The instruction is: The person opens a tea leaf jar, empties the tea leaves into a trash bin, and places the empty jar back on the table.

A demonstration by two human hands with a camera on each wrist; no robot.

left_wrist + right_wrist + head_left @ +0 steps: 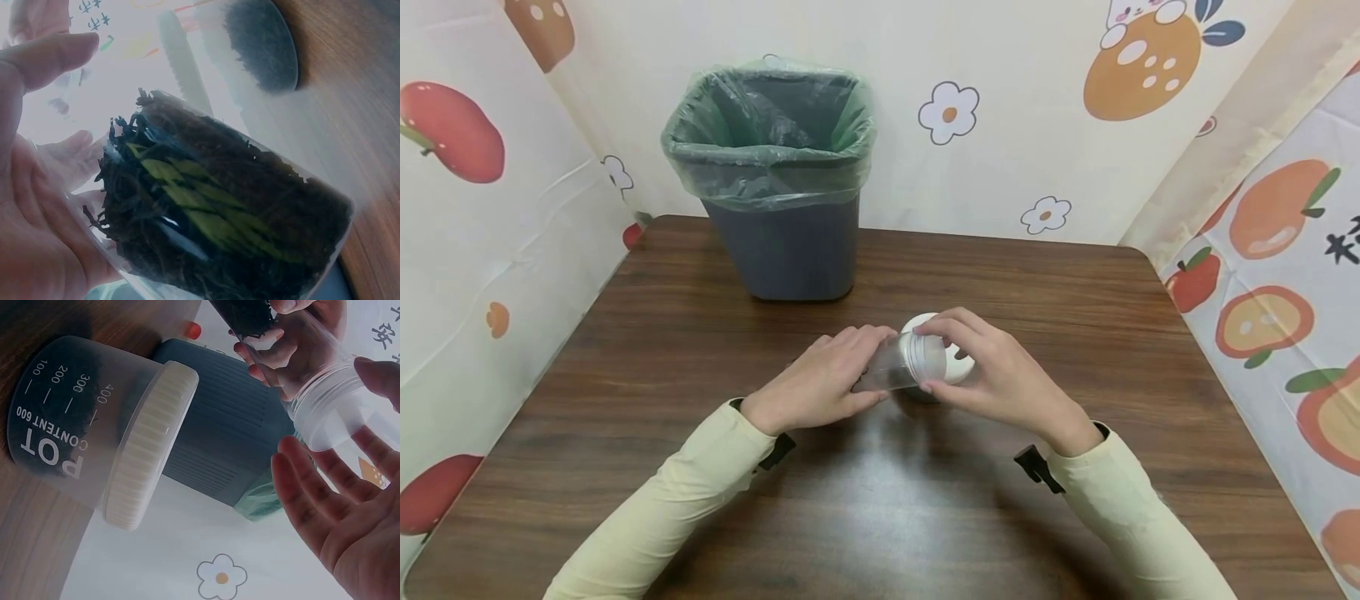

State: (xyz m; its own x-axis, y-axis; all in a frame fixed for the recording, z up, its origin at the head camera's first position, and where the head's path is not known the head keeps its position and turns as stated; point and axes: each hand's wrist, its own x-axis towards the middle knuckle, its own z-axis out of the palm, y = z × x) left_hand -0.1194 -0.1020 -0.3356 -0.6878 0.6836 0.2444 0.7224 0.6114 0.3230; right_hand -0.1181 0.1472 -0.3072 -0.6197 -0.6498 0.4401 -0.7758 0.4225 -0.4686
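Note:
My left hand point(827, 379) grips a clear jar point(237, 187), which is tilted and partly filled with dark, dried strips that look like tea leaves. At the jar's mouth end is a translucent lid point(334, 409). My right hand point(1000, 367) holds this lid between thumb and fingertips, its palm away from the jar. Just behind the hands, a translucent pot point(75, 419) marked "POT CONTENT 600" stands upright on the table, with dark contents. Its ribbed white lid point(150, 447) is on. In the head view the hands and jar hide much of this pot.
A dark blue-grey bin point(793, 250) lined with a green plastic bag point(767, 179) stands at the back left of the brown wooden table point(880, 517). Printed curtains point(1000, 100) hang around the table's back and sides.

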